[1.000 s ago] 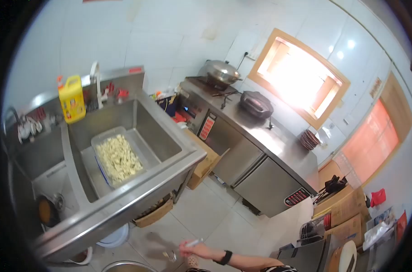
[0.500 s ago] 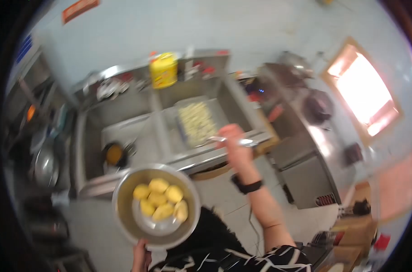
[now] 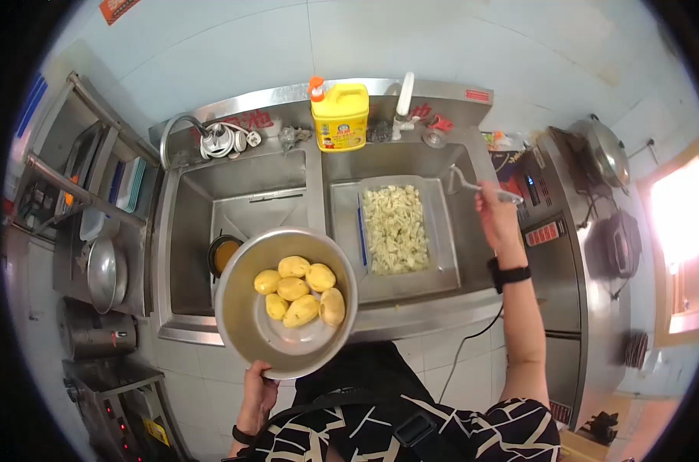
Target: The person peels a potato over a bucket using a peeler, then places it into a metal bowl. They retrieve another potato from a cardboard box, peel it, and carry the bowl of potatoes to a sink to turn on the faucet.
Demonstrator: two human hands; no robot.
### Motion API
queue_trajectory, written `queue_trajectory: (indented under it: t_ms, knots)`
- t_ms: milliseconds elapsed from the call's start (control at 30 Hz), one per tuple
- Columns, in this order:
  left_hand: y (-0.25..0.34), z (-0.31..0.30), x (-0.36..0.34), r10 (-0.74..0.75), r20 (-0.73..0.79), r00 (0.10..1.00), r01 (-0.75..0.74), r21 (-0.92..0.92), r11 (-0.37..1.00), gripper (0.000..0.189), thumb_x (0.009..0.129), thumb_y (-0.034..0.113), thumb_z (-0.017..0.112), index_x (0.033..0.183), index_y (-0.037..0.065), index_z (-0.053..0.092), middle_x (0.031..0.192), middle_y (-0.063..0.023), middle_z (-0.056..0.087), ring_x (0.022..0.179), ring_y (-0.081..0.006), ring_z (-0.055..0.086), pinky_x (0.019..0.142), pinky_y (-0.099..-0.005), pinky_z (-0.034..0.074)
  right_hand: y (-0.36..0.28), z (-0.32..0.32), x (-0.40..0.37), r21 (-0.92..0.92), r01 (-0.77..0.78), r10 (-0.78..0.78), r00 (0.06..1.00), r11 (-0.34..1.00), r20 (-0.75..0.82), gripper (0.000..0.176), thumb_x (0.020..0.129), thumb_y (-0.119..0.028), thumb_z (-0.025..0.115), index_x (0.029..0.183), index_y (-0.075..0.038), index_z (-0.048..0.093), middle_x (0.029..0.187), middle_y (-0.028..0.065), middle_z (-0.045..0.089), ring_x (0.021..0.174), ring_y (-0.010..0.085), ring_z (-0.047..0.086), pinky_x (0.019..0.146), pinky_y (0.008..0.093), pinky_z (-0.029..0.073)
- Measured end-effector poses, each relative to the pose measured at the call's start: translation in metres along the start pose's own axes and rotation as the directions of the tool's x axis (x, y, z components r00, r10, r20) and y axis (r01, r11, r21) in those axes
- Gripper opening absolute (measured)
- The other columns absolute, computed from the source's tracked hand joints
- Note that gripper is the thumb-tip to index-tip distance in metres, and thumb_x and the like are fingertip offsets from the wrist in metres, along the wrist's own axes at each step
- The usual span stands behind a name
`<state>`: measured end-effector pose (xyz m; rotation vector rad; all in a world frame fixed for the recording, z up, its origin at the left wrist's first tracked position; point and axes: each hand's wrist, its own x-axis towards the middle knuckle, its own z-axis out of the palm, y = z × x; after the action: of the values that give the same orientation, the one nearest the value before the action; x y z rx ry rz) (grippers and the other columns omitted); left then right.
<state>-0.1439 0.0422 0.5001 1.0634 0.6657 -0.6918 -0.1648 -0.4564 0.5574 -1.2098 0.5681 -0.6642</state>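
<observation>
My left hand [image 3: 260, 389] is closed on the near rim of a large steel bowl [image 3: 238, 339], tilted a little toward me. Several peeled yellow potatoes [image 3: 292, 289] lie inside it. The bowl hangs over the front edge of the left sink basin. My right hand [image 3: 497, 212], with a black band on the wrist, is raised over the right side of the right basin. Its fingers are closed round what looks like a silvery peeler [image 3: 466, 183], its head pointing left. Left of that hand, a clear plastic tub [image 3: 434, 231] of pale chopped vegetable pieces [image 3: 396, 227] sits in the right basin.
A double steel sink [image 3: 315, 200] stands ahead, with a yellow detergent jug [image 3: 340, 119] and a white tap [image 3: 403, 108] along its back. A dark-handled pan [image 3: 225, 252] sits partly behind the bowl. Steel shelving [image 3: 95, 181] is left; a steel counter [image 3: 596, 308] is right.
My view has swung and steadied, so the sink appears more level. My right hand has moved with the peeler toward the basin's right side. My left hand still holds the bowl.
</observation>
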Motion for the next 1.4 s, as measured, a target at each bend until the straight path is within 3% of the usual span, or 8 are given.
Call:
queue_trajectory:
  t_ms: [333, 433, 667, 800, 1033, 1300, 1367, 1400]
  knots:
    - [0.034, 0.069, 0.036, 0.217, -0.238, 0.947, -0.239, -0.072, 0.968, 0.036, 0.065, 0.009, 0.046, 0.1, -0.001, 0.047, 0.099, -0.0085, 0.052, 0.097, -0.0221, 0.047, 0.089, -0.0368, 0.033, 0.126, -0.052, 0.305, -0.183, -0.19, 0.174, 0.98, 0.965, -0.1, 0.017, 0.083, -0.021, 0.05, 0.083, -0.005, 0.055, 0.068, 0.0021, 0.054, 0.057, 0.0086, 0.049, 0.049, 0.0201, 0.039]
    - [0.043, 0.088, 0.032, 0.153, -0.52, 0.84, -0.23, -0.086, 0.969, 0.039, 0.068, 0.006, 0.055, 0.104, -0.004, 0.046, 0.099, -0.0138, 0.051, 0.095, -0.0241, 0.047, 0.085, -0.0337, 0.035, 0.157, -0.04, 0.337, 0.004, -0.316, 0.317, 0.948, 0.949, -0.019, 0.018, 0.083, -0.022, 0.049, 0.088, -0.006, 0.052, 0.073, 0.0024, 0.055, 0.062, 0.0107, 0.052, 0.053, 0.021, 0.041]
    - [0.054, 0.112, 0.042, 0.077, -0.567, 0.82, -0.146, -0.077, 0.986, 0.057, 0.068, 0.008, 0.052, 0.119, -0.006, 0.029, 0.114, -0.0162, 0.041, 0.104, -0.025, 0.041, 0.092, -0.0332, 0.031, 0.17, -0.036, 0.327, 0.095, -0.199, 0.208, 0.973, 0.975, -0.099, 0.023, 0.081, -0.007, 0.048, 0.101, 0.004, 0.047, 0.092, 0.0132, 0.054, 0.082, 0.0176, 0.053, 0.072, 0.0224, 0.043]
    - [0.035, 0.082, 0.041, 0.26, -0.272, 0.927, -0.301, -0.124, 0.945, 0.041, 0.068, 0.008, 0.044, 0.107, -0.002, 0.044, 0.106, -0.0106, 0.05, 0.101, -0.0232, 0.046, 0.091, -0.0353, 0.033, 0.145, -0.044, 0.289, -0.019, -0.211, 0.211, 0.977, 0.977, -0.037, 0.028, 0.081, -0.009, 0.048, 0.106, 0.003, 0.045, 0.096, 0.0111, 0.053, 0.086, 0.0169, 0.052, 0.075, 0.0242, 0.042]
    - [0.036, 0.031, 0.0, 0.31, -0.384, 0.87, -0.409, -0.208, 0.889, 0.034, 0.073, 0.009, 0.043, 0.104, -0.004, 0.045, 0.103, -0.0081, 0.051, 0.1, -0.0194, 0.045, 0.09, -0.0331, 0.033, 0.104, -0.04, 0.086, -0.437, -0.039, 0.179, 0.941, 0.898, 0.285, 0.02, 0.083, -0.021, 0.051, 0.095, -0.005, 0.052, 0.079, 0.0025, 0.055, 0.07, 0.0085, 0.051, 0.063, 0.0187, 0.04]
    - [0.018, -0.115, -0.033, 0.409, -0.363, 0.837, -0.525, -0.32, 0.789, 0.024, 0.074, 0.009, 0.044, 0.096, -0.002, 0.046, 0.096, -0.0072, 0.051, 0.092, -0.0179, 0.048, 0.086, -0.0319, 0.037, 0.175, -0.013, -0.159, -0.821, -0.095, 0.598, 0.733, 0.563, 0.325, 0.017, 0.082, -0.014, 0.048, 0.097, -0.006, 0.049, 0.086, 0.0042, 0.053, 0.075, 0.0119, 0.052, 0.06, 0.0209, 0.04]
    - [0.014, -0.148, -0.052, 0.402, -0.348, 0.847, -0.518, -0.367, 0.773, 0.022, 0.074, 0.009, 0.044, 0.094, -0.002, 0.047, 0.093, -0.0066, 0.052, 0.09, -0.0171, 0.049, 0.086, -0.0309, 0.038, 0.194, 0.002, -0.193, -0.804, 0.36, 0.369, 0.748, 0.472, 0.552, 0.026, 0.078, -0.008, 0.05, 0.104, -0.004, 0.045, 0.1, 0.0103, 0.049, 0.084, 0.0163, 0.052, 0.06, 0.0226, 0.041]
    - [0.011, -0.166, -0.063, 0.375, -0.393, 0.839, -0.525, -0.407, 0.748, 0.019, 0.074, 0.007, 0.044, 0.091, -0.003, 0.048, 0.09, -0.0077, 0.053, 0.085, -0.0172, 0.051, 0.081, -0.0296, 0.041, 0.193, 0.012, -0.206, -0.874, 0.306, 0.472, 0.748, 0.377, 0.466, 0.038, 0.074, -0.006, 0.053, 0.11, -0.004, 0.041, 0.112, 0.0148, 0.042, 0.096, 0.024, 0.046, 0.073, 0.0309, 0.041]
